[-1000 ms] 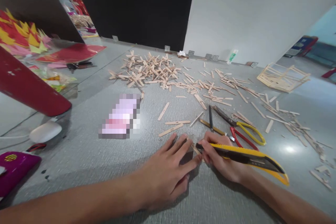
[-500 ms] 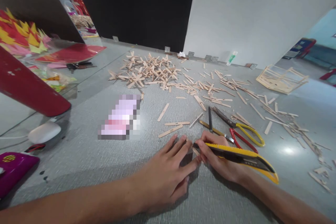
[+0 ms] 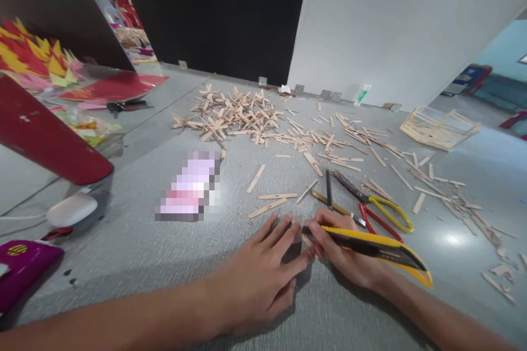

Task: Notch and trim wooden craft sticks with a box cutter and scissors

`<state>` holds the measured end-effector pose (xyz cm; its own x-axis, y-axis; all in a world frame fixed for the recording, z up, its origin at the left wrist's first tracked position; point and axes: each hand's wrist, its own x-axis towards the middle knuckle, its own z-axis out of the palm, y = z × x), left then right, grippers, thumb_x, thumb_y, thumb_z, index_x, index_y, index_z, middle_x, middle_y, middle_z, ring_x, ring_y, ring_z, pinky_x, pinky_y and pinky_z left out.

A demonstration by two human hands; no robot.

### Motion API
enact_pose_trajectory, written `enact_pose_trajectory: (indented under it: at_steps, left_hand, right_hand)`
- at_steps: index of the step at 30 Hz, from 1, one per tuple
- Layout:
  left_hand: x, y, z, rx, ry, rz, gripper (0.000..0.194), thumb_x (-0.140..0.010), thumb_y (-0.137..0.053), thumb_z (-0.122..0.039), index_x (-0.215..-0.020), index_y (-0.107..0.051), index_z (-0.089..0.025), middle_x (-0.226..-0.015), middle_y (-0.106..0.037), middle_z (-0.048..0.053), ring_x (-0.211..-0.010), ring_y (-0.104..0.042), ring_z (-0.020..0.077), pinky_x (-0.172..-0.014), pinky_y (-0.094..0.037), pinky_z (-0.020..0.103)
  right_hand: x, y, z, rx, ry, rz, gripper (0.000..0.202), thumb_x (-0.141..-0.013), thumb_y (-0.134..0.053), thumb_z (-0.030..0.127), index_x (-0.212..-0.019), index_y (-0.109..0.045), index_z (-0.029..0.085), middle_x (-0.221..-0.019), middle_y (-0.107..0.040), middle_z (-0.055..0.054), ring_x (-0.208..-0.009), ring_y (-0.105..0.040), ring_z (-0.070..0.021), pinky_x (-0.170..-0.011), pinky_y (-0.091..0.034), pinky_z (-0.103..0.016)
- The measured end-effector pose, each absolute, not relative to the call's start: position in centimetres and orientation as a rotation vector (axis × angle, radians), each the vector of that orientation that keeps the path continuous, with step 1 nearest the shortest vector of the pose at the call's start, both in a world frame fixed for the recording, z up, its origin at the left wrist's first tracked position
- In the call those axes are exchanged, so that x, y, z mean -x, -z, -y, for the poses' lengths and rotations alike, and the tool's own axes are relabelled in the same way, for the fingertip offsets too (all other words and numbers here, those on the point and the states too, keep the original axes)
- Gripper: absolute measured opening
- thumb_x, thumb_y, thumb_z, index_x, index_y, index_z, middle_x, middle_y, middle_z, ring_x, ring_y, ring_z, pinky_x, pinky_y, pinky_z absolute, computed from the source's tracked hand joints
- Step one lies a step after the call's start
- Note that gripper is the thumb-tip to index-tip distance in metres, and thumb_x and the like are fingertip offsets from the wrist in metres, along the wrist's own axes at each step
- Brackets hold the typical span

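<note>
My right hand [image 3: 346, 249] is closed around a yellow and black utility knife [image 3: 382, 249], its blade end pointing left toward my other hand's fingertips. My left hand [image 3: 267, 269] lies on the grey surface with its fingers spread. Between the two hands a small wooden stick piece [image 3: 306, 239] shows, touched by the left fingertips and mostly hidden. Just beyond the hands lie two flat wooden sticks [image 3: 267, 208]. To the right are pliers with red and yellow handles [image 3: 391, 211] beside a thin dark strip [image 3: 329, 189].
A heap of joined wooden sticks [image 3: 234, 112] lies farther back, with loose sticks scattered to the right. A phone with a blurred screen [image 3: 189, 186], a white mouse [image 3: 72, 208] and a red post [image 3: 53, 131] are left. A stick frame [image 3: 440, 127] stands back right.
The view has shifted very slightly. Both hands and the knife keep nearly the same place and pose.
</note>
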<state>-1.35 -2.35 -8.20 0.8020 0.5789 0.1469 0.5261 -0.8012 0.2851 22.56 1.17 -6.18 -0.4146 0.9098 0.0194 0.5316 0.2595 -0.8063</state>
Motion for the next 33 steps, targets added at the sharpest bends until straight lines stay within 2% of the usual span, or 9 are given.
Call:
enact_pose_trajectory:
  at_steps: [8,19,26,33]
  left_hand:
    - [1.44,8.28,2.4,-2.762,-0.347,-0.869,0.058,-0.112,-0.048,-0.035,-0.167,-0.04,-0.019,-0.17,-0.043,0.026,-0.161,-0.037,0.0443,-0.133,-0.03,0.061]
    - [1.45,8.24,2.37,-2.768,-0.357,-0.87,0.059,-0.112,-0.047,-0.034,-0.168,-0.039,-0.02,-0.169,-0.044,0.025,-0.161,-0.038,0.044,-0.132,-0.033,0.061]
    - [1.37,8.15,2.33,-2.755,-0.339,-0.863,0.057,-0.112,-0.046,-0.036,-0.167,-0.041,-0.02,-0.169,-0.044,0.026,-0.161,-0.036,0.0448,-0.132,-0.031,0.062]
    - [1.45,8.09,2.45,-2.735,-0.345,-0.864,0.058,-0.113,-0.045,-0.035,-0.169,-0.039,-0.021,-0.171,-0.041,0.025,-0.161,-0.036,0.0449,-0.132,-0.032,0.062]
  right_hand:
    - [-22.71,6.72,-1.04,1.304,-1.027,2.025,0.044,-0.111,-0.05,0.054,-0.077,-0.052,0.027,-0.063,-0.061,0.004,-0.059,-0.056,-0.0176,-0.06,-0.045,-0.033]
    - [-22.62,6.26,-1.09,1.335,-0.979,2.062,0.044,-0.111,-0.051,0.053,-0.077,-0.054,0.026,-0.065,-0.064,0.005,-0.062,-0.059,-0.0176,-0.073,-0.044,-0.037]
    - [-22.65,6.38,-1.13,1.323,-0.991,2.058,0.042,-0.111,-0.051,0.053,-0.078,-0.053,0.027,-0.063,-0.064,0.005,-0.061,-0.059,-0.0174,-0.065,-0.044,-0.035]
    - [-22.68,6.49,-0.97,1.326,-0.921,2.08,0.04,-0.111,-0.052,0.046,-0.076,-0.053,0.026,-0.065,-0.063,0.006,-0.062,-0.059,-0.0168,-0.069,-0.045,-0.036]
